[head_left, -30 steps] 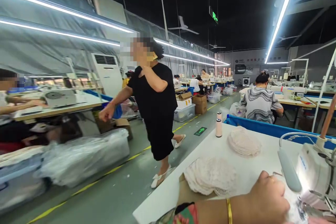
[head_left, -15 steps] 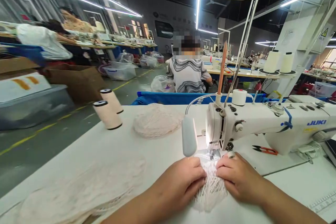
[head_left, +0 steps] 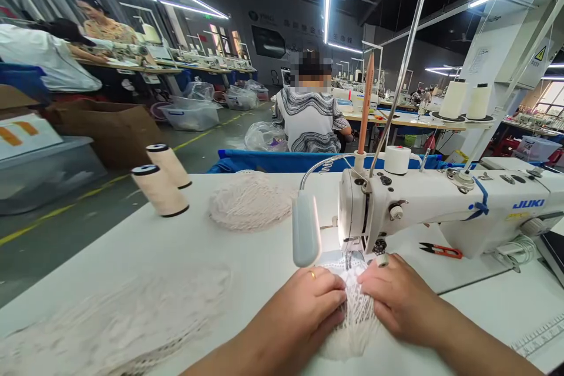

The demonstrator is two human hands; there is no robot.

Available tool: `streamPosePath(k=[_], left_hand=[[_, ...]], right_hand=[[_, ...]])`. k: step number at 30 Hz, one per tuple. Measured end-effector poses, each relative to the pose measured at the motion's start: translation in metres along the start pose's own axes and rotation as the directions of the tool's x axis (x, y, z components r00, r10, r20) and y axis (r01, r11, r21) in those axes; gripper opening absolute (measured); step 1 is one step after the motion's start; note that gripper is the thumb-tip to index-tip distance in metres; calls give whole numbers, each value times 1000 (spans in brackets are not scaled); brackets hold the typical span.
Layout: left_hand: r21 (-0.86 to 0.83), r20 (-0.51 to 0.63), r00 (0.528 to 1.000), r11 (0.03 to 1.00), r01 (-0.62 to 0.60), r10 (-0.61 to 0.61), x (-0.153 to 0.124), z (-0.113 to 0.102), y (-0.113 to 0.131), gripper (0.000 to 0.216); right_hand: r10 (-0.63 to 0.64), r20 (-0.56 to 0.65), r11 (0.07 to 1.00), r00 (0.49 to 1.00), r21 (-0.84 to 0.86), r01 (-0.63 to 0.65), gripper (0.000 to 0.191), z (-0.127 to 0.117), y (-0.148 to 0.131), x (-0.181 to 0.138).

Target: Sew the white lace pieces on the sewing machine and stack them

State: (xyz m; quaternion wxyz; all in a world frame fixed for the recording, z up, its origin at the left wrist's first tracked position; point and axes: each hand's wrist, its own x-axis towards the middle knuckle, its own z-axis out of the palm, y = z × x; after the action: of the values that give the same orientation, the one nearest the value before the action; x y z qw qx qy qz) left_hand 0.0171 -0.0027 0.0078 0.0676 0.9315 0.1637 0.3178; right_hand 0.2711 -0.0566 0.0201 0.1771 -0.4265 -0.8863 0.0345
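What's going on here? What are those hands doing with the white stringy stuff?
Someone is sitting at a sewing machine. Their left hand and right hand hold a piece of white lace flat on the table, right in front of the machine and beside its small lamp. A pile of more lace lies further back, near two spools. Red snips lie by the machine. Ahead, a person in a striped top sits with their back turned.

Bare table (head_left: 251,258) lies open across the middle of the frame, between one lace pile (head_left: 249,205) above and a second lace heap (head_left: 132,317) at lower left. The sewing machine (head_left: 440,200) and its lamp (head_left: 306,235) block centre right. Two thread cones (head_left: 161,188) stand at left.
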Motion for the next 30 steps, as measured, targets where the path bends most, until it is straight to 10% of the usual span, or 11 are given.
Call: streamPosePath(k=[30], left_hand=[[15,15,1000,1000,-18,18,2,1,-3,24]], right_hand=[[-28,-31,1000,999,-6,28,32,2,-1,0]])
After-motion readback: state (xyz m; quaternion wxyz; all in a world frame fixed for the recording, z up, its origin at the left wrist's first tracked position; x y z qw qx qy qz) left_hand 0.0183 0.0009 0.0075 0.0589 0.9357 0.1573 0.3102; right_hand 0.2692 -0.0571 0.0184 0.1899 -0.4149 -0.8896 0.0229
